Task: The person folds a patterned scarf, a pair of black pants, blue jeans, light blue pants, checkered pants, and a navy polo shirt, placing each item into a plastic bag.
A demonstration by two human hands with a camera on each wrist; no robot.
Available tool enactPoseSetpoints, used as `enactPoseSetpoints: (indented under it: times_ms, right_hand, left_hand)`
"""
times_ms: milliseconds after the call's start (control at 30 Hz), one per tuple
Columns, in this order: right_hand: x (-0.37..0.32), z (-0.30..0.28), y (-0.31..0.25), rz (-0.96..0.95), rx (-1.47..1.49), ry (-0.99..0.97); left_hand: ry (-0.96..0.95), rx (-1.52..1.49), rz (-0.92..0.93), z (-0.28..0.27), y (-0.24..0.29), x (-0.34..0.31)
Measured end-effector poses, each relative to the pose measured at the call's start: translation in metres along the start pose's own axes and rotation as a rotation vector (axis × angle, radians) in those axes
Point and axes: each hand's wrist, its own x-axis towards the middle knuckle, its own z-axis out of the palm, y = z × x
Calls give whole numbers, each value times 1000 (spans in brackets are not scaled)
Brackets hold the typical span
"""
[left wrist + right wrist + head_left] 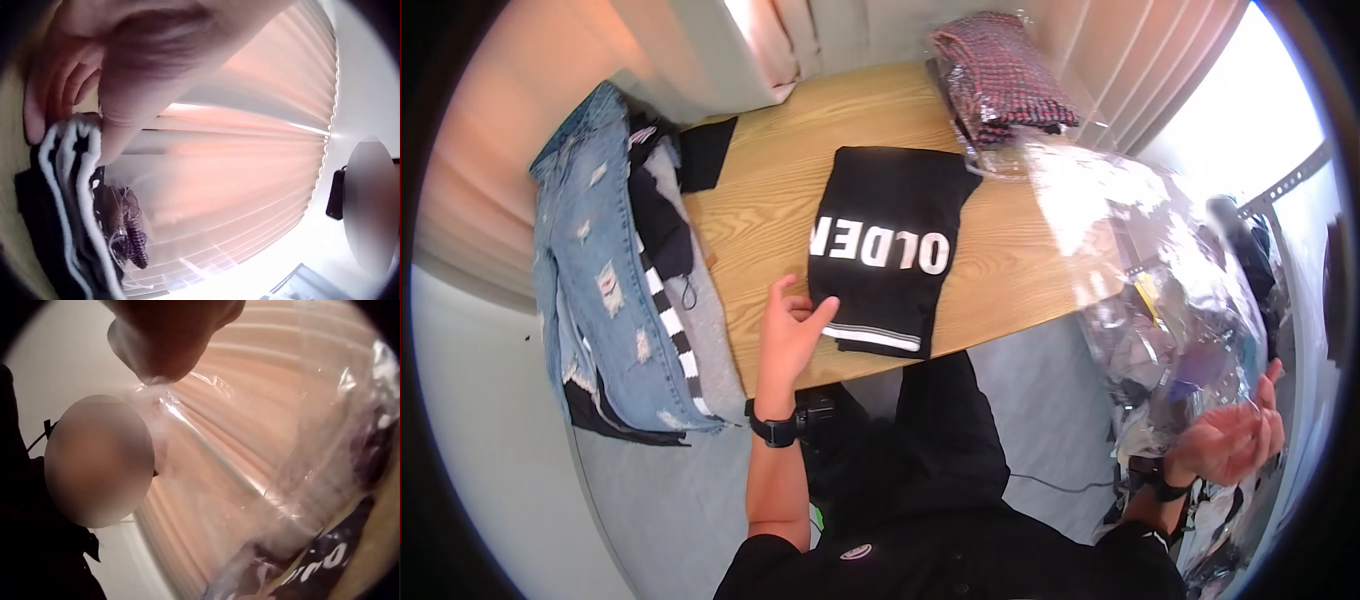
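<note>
A folded black garment [890, 190] with large white letters and a white-striped edge lies on the wooden table. My left hand [788, 335] is at its near left corner, thumb on top. In the left wrist view, thumb and fingers pinch the white-edged folded layers [78, 162]. Out to the right, past the table edge, my right hand [1230, 440] has its fingers curled. From that hand [175, 337], a clear plastic bag [212, 450] stretches down in the right wrist view. This plastic [1080, 200] spreads over the table's right side.
Ripped blue jeans [590, 240] and other clothes are piled along the table's left side. A bagged red and black knit [1000, 75] sits at the back right. Plastic-wrapped items [1170, 340] fill the space right of the table [800, 130]. Curtains [680, 60] hang behind.
</note>
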Motion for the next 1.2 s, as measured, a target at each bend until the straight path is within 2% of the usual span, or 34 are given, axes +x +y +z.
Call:
enactPoseSetpoints:
  times_ms: [33,100,233,300,333,367,400,433,500,567,633,667,700,767,833,933,967,1067,1100,1167,1200]
  right_hand:
    - [1,20,-8,26,80,1]
    - [-1,55,-24,-29,369,-103]
    - [-13,124,-68,48,550,-313]
    - [-9,153,-97,46,512,-663]
    - [-9,160,-111,48,523,-665]
    - [-10,166,-122,130,568,-754]
    - [-14,169,-129,216,610,-843]
    - [-25,168,-129,223,610,-843]
    - [-63,159,-115,191,513,-616]
    - [-83,142,-110,194,438,-707]
    - [-90,133,-114,336,361,-960]
    - [-99,131,-112,356,334,-1067]
    - [-106,130,-112,359,326,-1069]
    - [-117,128,-114,495,334,-1143]
    - [-121,126,-115,470,333,-1216]
    - [-125,132,-118,272,287,-1304]
    - [-125,137,-120,268,286,-1301]
    - [-125,156,-128,241,390,-1320]
    - [-126,163,-128,244,393,-1321]
    - [-132,182,-130,238,412,-1255]
    - [-131,194,-130,237,410,-1243]
  left_hand:
    - [19,2,-10,-2,-1,-5]
    - [-165,-105,-56,-7,-3,-15]
    - [-198,-151,-148,-20,2,-58]
    - [-169,-165,-97,-22,-8,-70]
    - [-121,-239,-128,-19,-14,-84]
    - [-75,-311,-155,-15,-18,-96]
    - [-22,-427,-143,-10,-21,-105]
    - [-34,-532,-162,-8,-18,-113]
    - [-60,-716,-192,-6,-16,-126]
    - [-65,-725,-248,-5,-25,-136]
    - [-146,-924,-453,-4,-28,-141]
    - [-151,-923,-461,-2,-29,-141]
    - [-212,-947,-507,0,-31,-136]
    - [-330,-992,-593,4,-31,-124]
    - [-280,-1018,-603,6,-29,-121]
    - [-281,-1004,-678,0,-37,-124]
    - [-282,-1006,-674,0,-40,-126]
    - [-58,-848,-443,5,-57,-129]
    - [-55,-844,-444,7,-62,-129]
    - [-104,-707,-297,7,-58,-122]
    - [-102,-702,-293,5,-55,-119]
